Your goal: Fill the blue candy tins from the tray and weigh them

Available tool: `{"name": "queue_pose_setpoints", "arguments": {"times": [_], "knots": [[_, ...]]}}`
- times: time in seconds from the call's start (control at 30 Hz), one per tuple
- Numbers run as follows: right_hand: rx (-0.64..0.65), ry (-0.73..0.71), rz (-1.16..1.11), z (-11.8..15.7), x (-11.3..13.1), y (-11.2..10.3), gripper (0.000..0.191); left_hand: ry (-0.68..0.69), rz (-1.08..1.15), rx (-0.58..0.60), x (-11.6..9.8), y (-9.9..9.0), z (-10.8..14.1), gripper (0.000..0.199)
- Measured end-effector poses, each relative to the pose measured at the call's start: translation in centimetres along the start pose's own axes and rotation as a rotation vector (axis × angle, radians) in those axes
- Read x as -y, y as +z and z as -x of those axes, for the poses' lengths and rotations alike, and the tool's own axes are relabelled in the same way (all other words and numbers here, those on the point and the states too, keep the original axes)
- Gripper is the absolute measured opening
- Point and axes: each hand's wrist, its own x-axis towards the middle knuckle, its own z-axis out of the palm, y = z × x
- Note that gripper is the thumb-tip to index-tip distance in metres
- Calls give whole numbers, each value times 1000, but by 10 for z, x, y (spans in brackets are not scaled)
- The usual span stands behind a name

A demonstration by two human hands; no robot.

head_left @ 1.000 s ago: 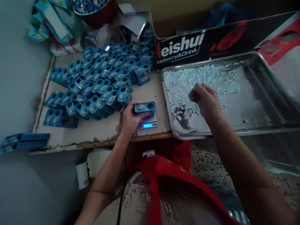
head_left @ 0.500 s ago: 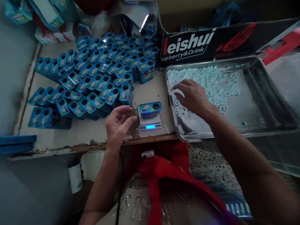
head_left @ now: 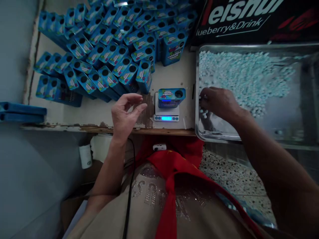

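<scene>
with the scale (head_left: 166, 118) as the dial's middle, a blue box (head_left: 165, 94) sits on its plate, the round hole in the box facing up and lying toward 3 o'clock. the display is lit blue — its digits are too blurred to read.

the left hand (head_left: 126, 114) is at 9 o'clock, near the scale but apart from it, held over the counter (head_left: 185, 74) edge; it is empty, thumb and fingers curved with a gap between them.

the right hand (head_left: 218, 101) is at 3 o'clock, over the near side of the metal tray (head_left: 224, 130), fingertips bunched and pointing to 9 o'clock — whether they pinch a candy, i cannot tell. pale blue candies (head_left: 244, 73) spread thickly across the tray from 11 to 4 o'clock of that hand, and a few lie loose just under its fingers.

more boxes (head_left: 109, 79) crowd in rows from 9 to 12 o'clock, holes up. a black carton (head_left: 241, 23) stands beyond the tray, between 1 and 2 o'clock.
</scene>
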Motion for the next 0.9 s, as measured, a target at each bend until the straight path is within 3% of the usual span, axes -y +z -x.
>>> {"name": "queue_pose_setpoints", "arguments": {"times": [0.1, 0.2, 0.33, 0.47, 0.57, 0.67, 0.73, 0.8, 0.9], "knots": [[-88, 213, -239, 4, -3, -9, 13, 26, -48, 14, -4, 0, 0, 32], [-189, 443, -592, 15, -8, -19, 14, 14, -58, 15, -5, -3, 0, 29], [-174, 584, -846, 29, -9, -23, 10, -4, -40, 14, -3, -4, 0, 30], [-204, 560, -903, 31, -11, -18, 7, 8, 28, 38, 2, 8, -1, 34], [-187, 486, -799, 28, -15, -18, 9, -3, 63, 46, 14, 29, -3, 53], [-228, 270, -476, 28, -15, -21, 6, 9, 64, 83, 28, 53, -8, 65], [-326, 148, -408, 27, -11, -21, 10, 36, 53, 165, 29, 66, -14, 56], [-390, 133, -585, 24, -2, -16, 11, 105, -5, 242, 19, 77, -24, 45], [-305, 208, -1125, 8, 9, -4, 26, 369, -176, 330, -14, 90, -45, 33]]}}
